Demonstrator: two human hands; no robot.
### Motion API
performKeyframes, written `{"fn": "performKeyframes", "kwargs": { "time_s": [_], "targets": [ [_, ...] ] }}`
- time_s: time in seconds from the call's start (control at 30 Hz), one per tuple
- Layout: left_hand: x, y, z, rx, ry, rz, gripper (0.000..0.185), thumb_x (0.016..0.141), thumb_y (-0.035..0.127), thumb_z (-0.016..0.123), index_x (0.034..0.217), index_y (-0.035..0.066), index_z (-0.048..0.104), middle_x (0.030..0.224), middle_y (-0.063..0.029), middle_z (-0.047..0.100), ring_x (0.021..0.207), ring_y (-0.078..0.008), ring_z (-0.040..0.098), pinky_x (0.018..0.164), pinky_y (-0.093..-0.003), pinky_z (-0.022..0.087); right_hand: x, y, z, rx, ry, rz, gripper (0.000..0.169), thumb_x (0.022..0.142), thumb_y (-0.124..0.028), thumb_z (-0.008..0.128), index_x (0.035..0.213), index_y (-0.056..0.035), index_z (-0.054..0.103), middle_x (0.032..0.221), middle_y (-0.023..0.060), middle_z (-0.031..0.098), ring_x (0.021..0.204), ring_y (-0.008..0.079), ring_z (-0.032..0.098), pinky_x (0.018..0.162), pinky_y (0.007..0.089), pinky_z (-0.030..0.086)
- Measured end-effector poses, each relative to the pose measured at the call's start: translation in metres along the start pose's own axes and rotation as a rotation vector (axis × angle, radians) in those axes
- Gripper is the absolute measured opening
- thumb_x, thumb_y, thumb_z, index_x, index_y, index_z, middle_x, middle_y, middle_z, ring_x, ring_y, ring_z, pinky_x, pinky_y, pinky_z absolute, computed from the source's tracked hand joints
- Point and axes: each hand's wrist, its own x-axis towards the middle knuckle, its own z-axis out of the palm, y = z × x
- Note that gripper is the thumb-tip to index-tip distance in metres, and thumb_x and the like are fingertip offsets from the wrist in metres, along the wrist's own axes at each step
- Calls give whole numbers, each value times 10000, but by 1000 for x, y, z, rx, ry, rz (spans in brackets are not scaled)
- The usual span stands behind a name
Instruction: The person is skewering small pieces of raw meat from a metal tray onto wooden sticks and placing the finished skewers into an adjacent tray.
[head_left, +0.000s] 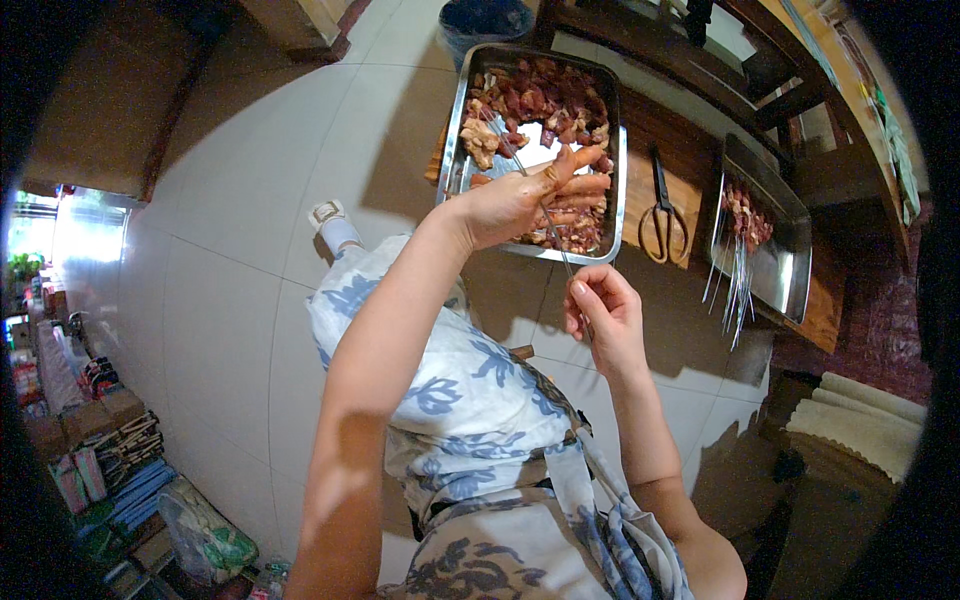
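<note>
My left hand (517, 202) is over a steel tray (616, 202) of cut raw meat (540, 94), its stained fingers stretched out and apart. A thin metal skewer (559, 244) runs past this hand; whether the hand touches it is unclear. The skewer's lower end is pinched between the thumb and fingers of my right hand (606, 311), just outside the tray's near edge. Towards the skewer's far end is a pale lump of meat (480, 142); I cannot tell whether it is threaded on.
Black-handled scissors (663, 217) lie on a wooden board (637, 176) beside the tray. A second steel tray (784, 281) holds several meat skewers (742, 225), their bare ends over its rim. A dark bucket (484, 22) stands behind; packed goods (135, 480) fill the lower left.
</note>
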Motion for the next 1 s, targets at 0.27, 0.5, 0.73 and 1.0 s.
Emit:
{"fn": "performKeyframes", "kwargs": {
  "time_s": [0.27,0.5,0.73,1.0],
  "targets": [
    [2,-9,1,-146,31,22,795,851,639,302,1443,130,152,1391,-114,375,1245,-211,405,1024,-368,344,-7,-12,-10,148,-164,-173,292,893,-75,499,1169,17,480,1044,186,586,843,218,614,721,308,496],
    [20,-49,42,-372,-42,5,859,818,685,302,1454,172,40,1400,-132,350,1206,-228,439,902,-339,447,-7,-2,-28,144,48,-416,284,924,-135,496,1173,1,504,1143,175,555,948,214,586,791,298,460],
    [26,-39,5,-223,368,53,640,887,523,428,1360,110,302,1193,-114,539,1002,-189,560,827,-311,483,5,-47,-38,186,621,-779,209,968,-176,394,844,-38,489,987,88,547,731,130,513,595,223,411],
    [4,-26,-64,1543,475,107,206,704,26,644,908,36,671,901,-176,631,857,-322,612,771,-388,496,-7,-18,-58,-579,534,-379,266,946,-177,486,1111,-8,607,862,3,565,604,31,411,509,180,326]
  ]
}}
